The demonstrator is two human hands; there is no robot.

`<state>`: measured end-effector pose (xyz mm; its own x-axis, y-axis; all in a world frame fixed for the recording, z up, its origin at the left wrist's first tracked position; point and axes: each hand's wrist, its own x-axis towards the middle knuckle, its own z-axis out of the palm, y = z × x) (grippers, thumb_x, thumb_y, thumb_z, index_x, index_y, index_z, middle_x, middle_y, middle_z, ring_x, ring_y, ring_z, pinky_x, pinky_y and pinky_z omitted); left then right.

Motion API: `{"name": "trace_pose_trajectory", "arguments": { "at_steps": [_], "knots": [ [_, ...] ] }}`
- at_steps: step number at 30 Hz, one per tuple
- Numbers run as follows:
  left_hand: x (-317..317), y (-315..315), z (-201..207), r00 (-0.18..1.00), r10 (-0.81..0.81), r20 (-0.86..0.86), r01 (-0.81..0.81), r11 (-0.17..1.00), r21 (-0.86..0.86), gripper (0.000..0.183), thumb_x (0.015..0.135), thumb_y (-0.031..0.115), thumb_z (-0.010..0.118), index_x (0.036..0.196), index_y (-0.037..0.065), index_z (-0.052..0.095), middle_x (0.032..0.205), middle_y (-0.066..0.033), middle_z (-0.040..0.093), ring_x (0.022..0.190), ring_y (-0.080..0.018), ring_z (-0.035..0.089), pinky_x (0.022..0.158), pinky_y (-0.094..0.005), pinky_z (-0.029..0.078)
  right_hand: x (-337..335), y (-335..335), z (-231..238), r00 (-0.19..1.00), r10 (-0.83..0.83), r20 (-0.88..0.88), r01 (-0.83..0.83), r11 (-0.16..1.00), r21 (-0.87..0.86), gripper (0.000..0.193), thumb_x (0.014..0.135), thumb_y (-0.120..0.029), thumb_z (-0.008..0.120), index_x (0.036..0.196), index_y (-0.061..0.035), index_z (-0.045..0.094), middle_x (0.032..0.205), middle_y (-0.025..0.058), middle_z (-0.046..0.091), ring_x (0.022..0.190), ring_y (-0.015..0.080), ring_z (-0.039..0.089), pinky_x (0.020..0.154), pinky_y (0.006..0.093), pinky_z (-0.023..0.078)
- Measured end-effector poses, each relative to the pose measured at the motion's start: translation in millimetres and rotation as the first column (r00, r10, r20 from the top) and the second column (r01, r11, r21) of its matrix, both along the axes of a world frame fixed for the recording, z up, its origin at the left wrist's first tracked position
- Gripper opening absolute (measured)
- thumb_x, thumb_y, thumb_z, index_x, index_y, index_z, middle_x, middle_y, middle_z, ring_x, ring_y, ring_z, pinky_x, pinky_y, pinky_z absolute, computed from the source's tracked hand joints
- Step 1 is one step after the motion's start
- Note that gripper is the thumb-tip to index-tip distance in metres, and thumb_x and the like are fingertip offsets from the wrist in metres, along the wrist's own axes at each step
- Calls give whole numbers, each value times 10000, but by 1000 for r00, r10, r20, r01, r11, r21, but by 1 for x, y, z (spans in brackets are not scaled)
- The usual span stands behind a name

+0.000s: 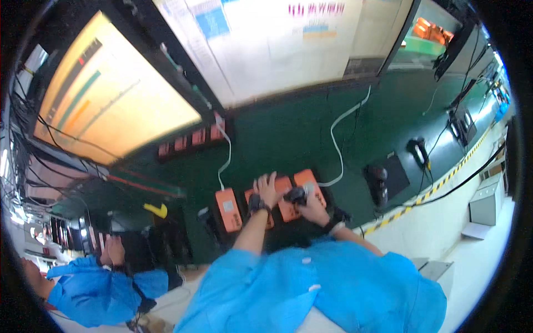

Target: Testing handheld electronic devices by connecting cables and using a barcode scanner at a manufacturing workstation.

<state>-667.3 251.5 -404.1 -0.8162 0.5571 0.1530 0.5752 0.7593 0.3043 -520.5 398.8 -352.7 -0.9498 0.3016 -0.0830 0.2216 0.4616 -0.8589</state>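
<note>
Head view: four flat orange devices stand in a row across the green counter, directly before the person. The first device, leftmost, lies fully exposed; its long axis runs from the far side of the counter toward the person, the near end slanting slightly rightward. A white cable meets its far end. The second device is largely covered by the left hand. The third device and the fourth device share about the same orientation, near ends likewise inclined to the right. A second white cable reaches the fourth device at its right side.

The left hand is palm down, fingers extended and parted, directed toward the far side; whether it presses on the device cannot be determined, the area being small and blurred. The right hand grasps a dark handheld tool above the third and fourth devices, its nose pointing left toward the left hand. Both wrists carry black bands. At far left, a co-worker in blue has a hand raised near the counter's edge.
</note>
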Motion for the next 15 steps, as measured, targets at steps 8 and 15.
{"name": "trace_pose_trajectory", "arguments": {
  "at_steps": [8, 15],
  "knots": [
    [-2, 6, 21, 972, 44, 232, -27, 997, -77, 928, 687, 706, 623, 1400, 167, 375, 1355, -159, 403, 1319, -327, 300, 1128, -529, 118, 2, 0, 17, 992, 36, 119, -32, 999, -37, 671, 792, -142, 664, 1285, 57, 255, 1083, 235, 559, 1031, 340, 584, 838, 394, 469],
    [30, 2, 10, 995, 69, 76, -77, 991, 111, 854, 733, 461, 718, 1372, 31, 348, 1338, -271, 343, 1260, -439, 316, 1061, -551, 255, 3, 40, 24, 936, -322, 142, 312, 946, 87, 425, 826, -198, 632, 1079, -13, 343, 935, 312, 617, 898, 492, 588, 723, 523, 477]
  ]
}}
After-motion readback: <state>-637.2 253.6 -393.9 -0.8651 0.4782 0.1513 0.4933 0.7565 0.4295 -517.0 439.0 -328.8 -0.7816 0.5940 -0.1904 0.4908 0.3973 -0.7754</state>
